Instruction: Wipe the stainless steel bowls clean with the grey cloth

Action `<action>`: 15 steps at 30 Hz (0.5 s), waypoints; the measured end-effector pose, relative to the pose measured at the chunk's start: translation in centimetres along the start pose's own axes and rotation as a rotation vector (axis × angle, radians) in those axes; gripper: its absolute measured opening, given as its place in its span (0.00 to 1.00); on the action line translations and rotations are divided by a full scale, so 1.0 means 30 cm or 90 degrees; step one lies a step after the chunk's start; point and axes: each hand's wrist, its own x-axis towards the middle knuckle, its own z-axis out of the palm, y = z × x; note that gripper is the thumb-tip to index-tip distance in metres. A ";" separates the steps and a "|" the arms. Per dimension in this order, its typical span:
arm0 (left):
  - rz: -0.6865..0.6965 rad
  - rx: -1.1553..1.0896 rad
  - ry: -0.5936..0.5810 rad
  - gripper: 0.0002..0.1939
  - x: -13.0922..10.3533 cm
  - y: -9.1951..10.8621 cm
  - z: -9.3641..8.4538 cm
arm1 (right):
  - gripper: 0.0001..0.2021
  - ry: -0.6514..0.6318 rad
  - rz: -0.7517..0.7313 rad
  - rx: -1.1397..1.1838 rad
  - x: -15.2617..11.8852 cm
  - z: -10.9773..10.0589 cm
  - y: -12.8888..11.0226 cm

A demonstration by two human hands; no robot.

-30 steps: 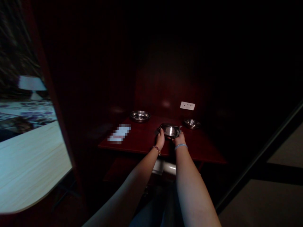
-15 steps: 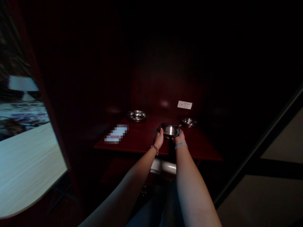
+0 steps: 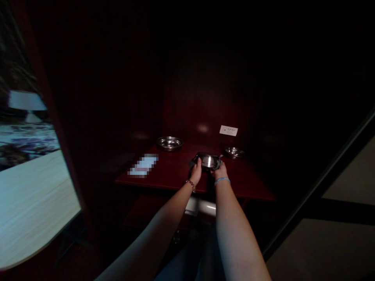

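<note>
A shiny metal bowl is held up in front of me over the dark red desk. My left hand grips its left side, with the thumb up along the wall. At the right side, my right hand is closed on a grey cloth pressed to the bowl; the fingers are partly hidden. Something dark, perhaps more cloth, shows by the bowl's left edge. A wider metal dish rests at the back left of the desk, and a smaller metal dish sits at the back right.
A blurred-out pale rectangle lies on the desk's left part. A white socket plate is on the back wall. Below the desktop are a shelf and a white rounded object. A light wooden table and a lamp stand to the left.
Both hands stay on the bowl. My right hand has shifted slightly left, and the dark material at the bowl's left edge shows more. The dishes on the desk have not moved.
</note>
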 end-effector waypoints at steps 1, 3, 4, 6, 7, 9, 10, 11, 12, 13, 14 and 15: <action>-0.017 0.030 -0.006 0.39 -0.008 0.005 -0.001 | 0.18 0.000 0.002 -0.003 0.003 -0.002 -0.001; -0.040 0.095 -0.037 0.41 -0.025 0.018 -0.004 | 0.20 0.002 0.004 -0.008 0.010 -0.006 0.000; -0.039 0.122 -0.063 0.41 -0.034 0.025 -0.006 | 0.20 0.005 0.004 -0.009 0.014 -0.007 0.001; -0.003 0.163 -0.125 0.39 -0.050 0.039 -0.007 | 0.20 0.014 0.000 -0.011 0.024 -0.009 0.004; 0.025 0.179 -0.156 0.37 -0.057 0.046 -0.007 | 0.19 0.017 -0.003 -0.012 0.029 -0.010 0.006; 0.076 0.205 -0.211 0.33 -0.067 0.055 -0.006 | 0.19 0.013 -0.011 -0.013 0.041 -0.011 0.011; 0.094 0.215 -0.230 0.32 -0.071 0.057 -0.004 | 0.18 0.007 -0.017 -0.014 0.048 -0.011 0.013; 0.105 0.224 -0.242 0.32 -0.072 0.057 -0.003 | 0.18 -0.003 -0.024 -0.014 0.055 -0.011 0.016; 0.111 0.230 -0.248 0.32 -0.073 0.056 -0.001 | 0.18 -0.015 -0.033 -0.015 0.061 -0.010 0.018; 0.112 0.234 -0.249 0.32 -0.072 0.053 0.000 | 0.18 -0.029 -0.042 -0.018 0.067 -0.010 0.021; 0.112 0.233 -0.249 0.32 -0.070 0.049 0.002 | 0.18 -0.047 -0.052 -0.022 0.073 -0.010 0.024; 0.111 0.228 -0.248 0.32 -0.068 0.045 0.003 | 0.18 -0.073 -0.067 -0.027 0.078 -0.010 0.026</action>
